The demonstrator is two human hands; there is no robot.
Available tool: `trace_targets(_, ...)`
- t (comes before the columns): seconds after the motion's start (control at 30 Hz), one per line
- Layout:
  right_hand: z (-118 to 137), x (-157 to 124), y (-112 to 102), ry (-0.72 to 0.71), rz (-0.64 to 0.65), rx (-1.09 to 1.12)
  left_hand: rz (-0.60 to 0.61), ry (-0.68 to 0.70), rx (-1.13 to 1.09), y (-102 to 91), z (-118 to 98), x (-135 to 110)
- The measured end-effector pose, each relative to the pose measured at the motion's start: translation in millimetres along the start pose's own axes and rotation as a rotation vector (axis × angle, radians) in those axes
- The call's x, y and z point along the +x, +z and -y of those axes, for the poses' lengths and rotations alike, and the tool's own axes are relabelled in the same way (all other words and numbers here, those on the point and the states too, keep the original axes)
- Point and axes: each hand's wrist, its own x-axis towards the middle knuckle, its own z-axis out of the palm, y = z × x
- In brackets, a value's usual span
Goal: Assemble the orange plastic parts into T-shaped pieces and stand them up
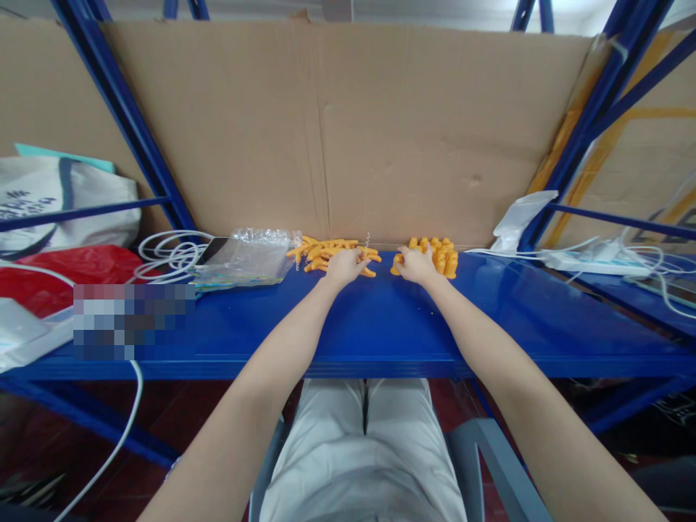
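Note:
Two heaps of small orange plastic pieces lie at the back of the blue shelf (380,326), against the cardboard wall. My left hand (344,265) rests on the right end of the loose, scattered heap (320,254), fingers curled over some pieces. My right hand (414,264) lies at the left edge of the tighter heap (443,255), fingers bent among the pieces. A small metal spring (368,239) stands between the heaps. What each hand grips is too small to make out.
Clear plastic bags (247,257) and a phone (211,251) lie left of the heaps, with coiled white cable (168,254). A red bag (70,270) and a white tote (59,203) sit far left. A power strip (590,262) with cords lies right. Blue rack posts flank the bay.

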Motion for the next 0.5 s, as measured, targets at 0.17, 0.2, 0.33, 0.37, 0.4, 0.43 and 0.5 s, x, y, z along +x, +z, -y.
trace_targets(0.17, -3.5, 2.2, 5.3, -0.006, 0.027, 0.034, 0.079, 0.060, -0.011, 6.4, -1.4, 0.4)
trace_targets(0.2, -3.9, 2.5, 5.7, -0.002, 0.038, 0.036, 0.104, 0.064, -0.010, 7.3, -0.8, 0.5)
trace_targets(0.33, -3.7, 2.8, 5.2, 0.015, 0.041, 0.037, 0.162, 0.053, 0.000, 9.8, 0.6, 0.7)
trace_targets(0.37, -3.5, 2.8, 5.0, 0.018, 0.039, 0.038, 0.166, 0.049, 0.006, 10.2, 0.3, 0.4)
trace_targets(0.4, -3.4, 2.7, 4.8, 0.022, 0.038, 0.038, 0.171, 0.046, 0.012, 10.5, -0.4, 0.1)
trace_targets(0.43, -3.3, 2.7, 4.7, 0.024, 0.039, 0.038, 0.179, 0.046, 0.019, 10.7, -1.3, -0.4)
trace_targets(0.5, -3.3, 2.9, 5.1, 0.027, 0.046, 0.037, 0.199, 0.046, 0.031, 10.9, -3.5, -1.7)
